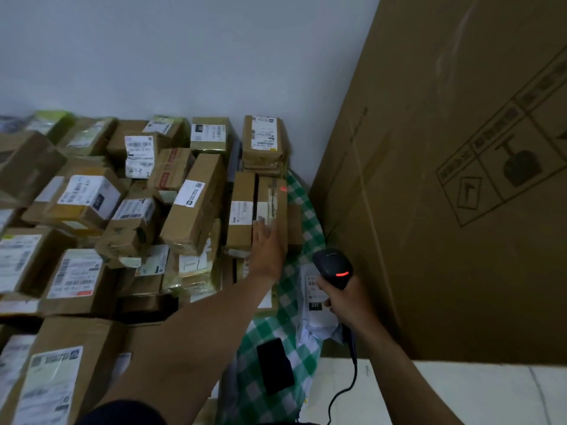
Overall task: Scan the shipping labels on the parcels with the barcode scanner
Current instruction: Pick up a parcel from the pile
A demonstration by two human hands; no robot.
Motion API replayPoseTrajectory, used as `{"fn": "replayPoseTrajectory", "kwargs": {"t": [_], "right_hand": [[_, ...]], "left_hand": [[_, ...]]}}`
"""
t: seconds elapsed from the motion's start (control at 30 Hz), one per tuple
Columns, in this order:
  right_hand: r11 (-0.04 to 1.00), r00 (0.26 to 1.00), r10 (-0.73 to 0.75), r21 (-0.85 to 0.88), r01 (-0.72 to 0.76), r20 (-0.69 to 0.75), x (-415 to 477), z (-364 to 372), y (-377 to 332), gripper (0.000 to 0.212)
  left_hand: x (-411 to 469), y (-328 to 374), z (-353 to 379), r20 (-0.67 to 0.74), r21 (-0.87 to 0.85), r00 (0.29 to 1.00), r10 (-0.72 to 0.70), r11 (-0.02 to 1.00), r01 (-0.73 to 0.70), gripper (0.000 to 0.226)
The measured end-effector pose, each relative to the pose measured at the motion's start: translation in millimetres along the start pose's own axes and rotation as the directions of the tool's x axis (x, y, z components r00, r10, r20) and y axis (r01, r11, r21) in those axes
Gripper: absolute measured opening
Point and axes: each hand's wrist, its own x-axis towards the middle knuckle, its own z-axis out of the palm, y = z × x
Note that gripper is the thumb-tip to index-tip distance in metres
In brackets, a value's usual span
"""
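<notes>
Barcode scanner (pixel 333 266) (black, rounded) is gripped by right hand (pixel 343 299); left hand (pixel 267 250) presses flat on cardboard parcel (pixel 280 207).

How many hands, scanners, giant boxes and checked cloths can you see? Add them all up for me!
hands: 2, the left hand and the right hand
barcode scanner: 1
giant cardboard box: 1
green checked cloth: 1
total: 5
</notes>
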Motion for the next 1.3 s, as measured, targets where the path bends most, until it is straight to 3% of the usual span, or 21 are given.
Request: {"fn": "replayPoseTrajectory", "kwargs": {"t": [0.17,0.37,0.57,0.73,0.97,1.1,1.2,1.3], "right_hand": [[1.000,1.000,-0.003,-0.019,0.003,-0.028,4.3,9.5,-1.6,0.010],[0.999,0.999,-0.034,-0.042,0.033,-0.035,2.4,15.0,-2.2,0.012],[0.999,0.999,-0.010,-0.046,0.008,-0.036,8.3,15.5,-2.6,0.011],[1.000,0.999,0.002,-0.017,-0.003,-0.038,11.0,12.6,-4.8,0.011],[0.992,0.995,-0.036,0.119,0.047,-0.094,7.0,12.6,-21.4,0.014],[0.975,0.986,-0.135,0.162,0.149,-0.098,-1.3,20.6,-33.0,0.030],[0.956,0.979,-0.185,0.212,0.200,-0.087,-8.5,27.4,-40.6,0.028],[0.941,0.982,-0.186,0.285,0.183,-0.017,-12.3,32.8,-44.4,0.025]], "left_hand": [[7.1,4.8,9.6,-0.032,-0.148,0.993,-0.117,0.983,0.111,0.103],[9.7,3.8,11.3,-0.133,-0.219,0.976,-0.175,0.965,0.143,0.101],[6.6,-7.3,23.0,0.034,-0.293,0.984,-0.178,0.939,0.180,0.113],[0.9,-3.7,16.3,0.134,-0.352,0.973,-0.186,0.909,0.222,0.097],[-38.0,4.8,-11.7,0.140,-0.561,0.990,-0.020,0.822,0.096,0.067],[-66.3,1.6,-32.2,0.143,-0.573,0.990,0.008,0.816,0.076,0.067],[-77.4,-7.2,-43.5,0.099,-0.542,0.995,-0.022,0.837,0.072,0.075],[-85.1,-15.1,-48.2,0.016,-0.624,1.000,0.013,0.781,0.000,0.064]]}}
